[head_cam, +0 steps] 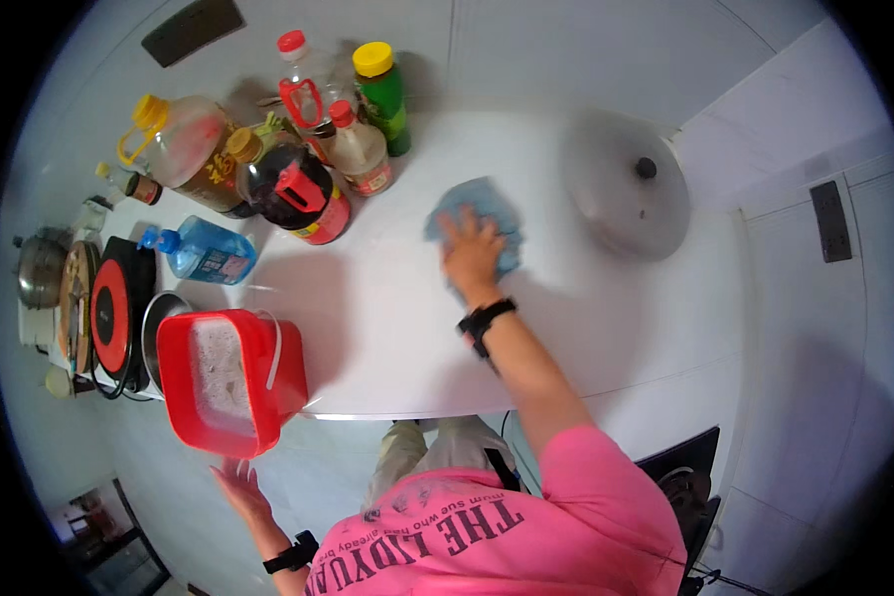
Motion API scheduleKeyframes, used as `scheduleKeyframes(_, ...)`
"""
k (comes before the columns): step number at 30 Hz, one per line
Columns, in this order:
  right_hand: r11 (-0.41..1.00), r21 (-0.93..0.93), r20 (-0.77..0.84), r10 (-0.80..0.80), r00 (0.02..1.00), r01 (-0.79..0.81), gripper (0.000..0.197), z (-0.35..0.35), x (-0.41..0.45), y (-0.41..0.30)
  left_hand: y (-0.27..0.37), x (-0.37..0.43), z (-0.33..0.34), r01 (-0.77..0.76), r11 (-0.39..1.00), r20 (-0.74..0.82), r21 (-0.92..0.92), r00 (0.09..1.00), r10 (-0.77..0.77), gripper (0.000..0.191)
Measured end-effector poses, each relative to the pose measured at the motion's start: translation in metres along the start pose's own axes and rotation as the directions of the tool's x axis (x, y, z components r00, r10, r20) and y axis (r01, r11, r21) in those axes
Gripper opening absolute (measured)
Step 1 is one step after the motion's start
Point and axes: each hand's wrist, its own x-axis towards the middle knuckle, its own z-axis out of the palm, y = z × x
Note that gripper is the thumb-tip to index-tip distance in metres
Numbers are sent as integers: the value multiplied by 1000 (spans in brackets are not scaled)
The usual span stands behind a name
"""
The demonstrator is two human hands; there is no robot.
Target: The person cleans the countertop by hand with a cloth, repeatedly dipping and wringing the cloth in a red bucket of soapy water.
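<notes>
My right hand, blurred, holds a crumpled blue cloth pressed against the white countertop, its fingers spread over the fabric. At the counter's front left stands a red plastic bucket with a white handle. Foamy, soapy water fills part of it. Just in front of the bucket is my left hand, fingers apart and nothing in it; whether the fingertips touch the bucket I cannot tell.
A large metal lid with a black knob lies at the back right. Several bottles, including a dark sauce bottle, crowd the back left. Nearer are a blue pump bottle, a metal bowl and a red-and-black electric appliance.
</notes>
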Motion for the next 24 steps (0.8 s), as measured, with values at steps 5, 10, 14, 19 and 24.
scheduleKeyframes(5,904,375,172,-288,942,207,50,-45,-132,8,-3,14,3,-107,982,88,-155,989,121,67)
scheduleKeyframes(10,966,-20,0,258,966,-258,59,-59,-176,124,23,11,35,-167,977,28,-130,985,172,66)
scheduleKeyframes(14,887,-99,-122,440,890,-452,58,-21,-110,157,4,23,40,-139,981,97,-135,984,153,63)
scheduleKeyframes(19,963,230,175,102,979,-142,55,-40,-108,50,-12,24,68,-150,969,127,-195,976,176,63)
scheduleKeyframes(24,889,394,250,143,958,-235,52,-79,-174,109,-11,31,75,-178,966,157,-187,965,208,63)
